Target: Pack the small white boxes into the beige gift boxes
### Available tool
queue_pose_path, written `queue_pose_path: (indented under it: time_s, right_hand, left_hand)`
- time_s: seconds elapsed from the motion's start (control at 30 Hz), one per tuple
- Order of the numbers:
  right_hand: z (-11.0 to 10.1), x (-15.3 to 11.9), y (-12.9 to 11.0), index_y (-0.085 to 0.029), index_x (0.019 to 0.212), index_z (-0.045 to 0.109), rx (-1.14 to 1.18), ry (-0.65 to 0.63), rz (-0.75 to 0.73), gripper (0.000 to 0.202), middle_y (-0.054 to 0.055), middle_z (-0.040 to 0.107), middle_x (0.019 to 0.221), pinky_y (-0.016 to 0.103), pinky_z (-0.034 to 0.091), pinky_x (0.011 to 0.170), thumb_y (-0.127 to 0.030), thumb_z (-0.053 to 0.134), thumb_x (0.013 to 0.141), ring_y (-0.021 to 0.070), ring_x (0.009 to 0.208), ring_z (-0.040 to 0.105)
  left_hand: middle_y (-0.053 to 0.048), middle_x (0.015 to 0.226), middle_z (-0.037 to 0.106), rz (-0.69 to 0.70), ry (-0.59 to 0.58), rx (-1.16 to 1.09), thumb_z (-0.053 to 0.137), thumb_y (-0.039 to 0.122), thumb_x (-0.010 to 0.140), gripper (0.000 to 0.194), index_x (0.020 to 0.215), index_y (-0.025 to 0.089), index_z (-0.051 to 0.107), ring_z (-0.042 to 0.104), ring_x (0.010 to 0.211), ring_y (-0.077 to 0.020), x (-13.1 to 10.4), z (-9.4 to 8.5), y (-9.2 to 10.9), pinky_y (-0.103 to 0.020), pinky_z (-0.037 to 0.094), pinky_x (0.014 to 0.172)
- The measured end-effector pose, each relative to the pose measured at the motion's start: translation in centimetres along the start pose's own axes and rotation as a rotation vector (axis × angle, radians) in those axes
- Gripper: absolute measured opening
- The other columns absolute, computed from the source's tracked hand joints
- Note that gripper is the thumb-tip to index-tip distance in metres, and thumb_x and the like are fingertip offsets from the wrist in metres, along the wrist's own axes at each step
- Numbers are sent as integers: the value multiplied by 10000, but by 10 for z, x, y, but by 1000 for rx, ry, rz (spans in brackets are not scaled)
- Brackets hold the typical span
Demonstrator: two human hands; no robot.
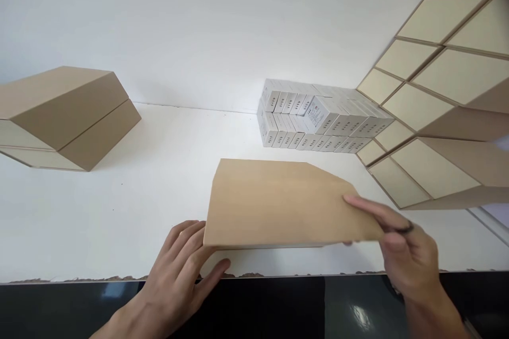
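White and plain, the counter (pixel 170 185) runs back to a pale wall (pixel 170 26), its chipped front edge (pixel 250 275) at six o'clock. Near the middle of that edge, from where I stand, is a brown carton (pixel 278 206), its broad face turned up. The right hand (pixel 417 254) holds its three o'clock end, index finger laid over the top and thumb at the near corner. The left hand (pixel 175 275) meets the near-left corner, thumb standing wide of the cardboard; its fingertips go out of sight behind the edge, so I can't tell how firmly they bear.

I'd keep the right grip light and flat, because that tapering end looks as if it could crease, and let the left fingers steady the opposite corner so the carton doesn't twist. Keeping it level seems wise too (I can't see what, if anything, is inside).

At one o'clock from the carton, small white boxes (pixel 345 140) sit in rows, close enough to be knocked; one labelled box (pixel 317 115) lies on top. Stacked brown cartons (pixel 425 106) at two o'clock limit the room beyond the right hand. More brown cartons (pixel 71 111) lie at ten o'clock, well apart.
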State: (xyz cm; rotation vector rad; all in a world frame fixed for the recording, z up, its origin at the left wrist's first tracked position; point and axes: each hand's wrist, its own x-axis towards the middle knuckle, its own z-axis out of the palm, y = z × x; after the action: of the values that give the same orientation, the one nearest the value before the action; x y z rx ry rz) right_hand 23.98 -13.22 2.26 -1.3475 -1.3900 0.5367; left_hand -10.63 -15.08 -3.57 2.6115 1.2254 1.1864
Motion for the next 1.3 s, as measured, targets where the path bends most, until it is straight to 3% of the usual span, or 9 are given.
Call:
queue_pose_path:
  time_s: [0.1, 0.17, 0.37, 0.6, 0.77, 0.93, 1.03, 1.13, 1.3]
  right_hand:
    - [5, 48, 3, -272, 1221, 739, -4, -358, -111, 603, 95, 738, 844, 366, 492, 569, -728, 568, 864, 232, 679, 650]
    - [16, 77, 1, -279, 1291, 685, -32, -452, -49, 637, 63, 727, 771, 365, 517, 605, -709, 645, 823, 245, 724, 678]
    - [71, 128, 0, -263, 1313, 632, -137, -452, 101, 613, 26, 727, 727, 353, 529, 679, -565, 765, 796, 219, 733, 686]
    - [109, 151, 18, -222, 1316, 553, -96, -443, 104, 573, 49, 738, 982, 283, 459, 520, -528, 685, 850, 125, 563, 580]
    - [96, 145, 36, -209, 1311, 511, -235, -131, 100, 556, 36, 686, 902, 385, 536, 721, -552, 599, 882, 185, 702, 609]
    - [67, 161, 52, -167, 1385, 303, -424, 353, 85, 914, 211, 354, 1450, 552, 354, 1114, -527, 780, 693, 346, 1312, 425]
    - [60, 181, 58, -164, 1395, 270, -473, 410, 103, 1103, 230, 221, 1515, 534, 216, 1211, -550, 873, 556, 373, 1467, 193]
    - [64, 197, 64, -188, 1417, 258, -485, 415, 143, 1188, 215, 218, 1544, 535, 207, 1218, -594, 893, 498, 365, 1473, 207]
    - [78, 206, 72, -174, 1431, 350, -511, 545, 227, 953, 191, 336, 1511, 586, 264, 1164, -506, 834, 680, 371, 1389, 349]
  left_hand:
    - [-122, 1038, 665, 31, 86, 143, 721, 47, 852, 259, 1046, 137, 577, 627, 981, -239, 0, 1, 2, -374, 510, 853]
    - [-137, 1035, 652, 30, 111, 179, 723, 78, 866, 164, 963, 120, 597, 622, 950, -242, -1, 1, 5, -375, 509, 819]
    - [-126, 1019, 645, -41, 176, 201, 732, 81, 869, 137, 855, 123, 602, 624, 925, -212, -11, -11, 8, -351, 506, 817]
    - [-129, 1055, 662, -31, 162, 250, 756, 70, 851, 141, 888, 120, 629, 643, 966, -218, -24, -24, 4, -361, 515, 857]
    - [-126, 1055, 670, -67, 199, 233, 770, 55, 832, 163, 897, 118, 634, 654, 939, -211, -27, -18, 6, -356, 529, 838]
    - [-150, 1085, 672, -94, 261, 199, 787, 18, 797, 236, 946, 102, 624, 659, 984, -240, -29, -9, 7, -383, 549, 846]
    - [-176, 1108, 664, -90, 253, 180, 792, 9, 783, 279, 977, 92, 609, 649, 1026, -266, -30, -5, 5, -400, 557, 845]
    - [-191, 1138, 652, -99, 245, 166, 786, 5, 784, 305, 1010, 94, 601, 638, 1065, -284, -31, -3, 4, -411, 555, 846]
    - [-196, 1151, 639, -119, 263, 148, 775, 17, 792, 314, 1034, 103, 595, 628, 1092, -300, -32, 1, 4, -422, 542, 856]
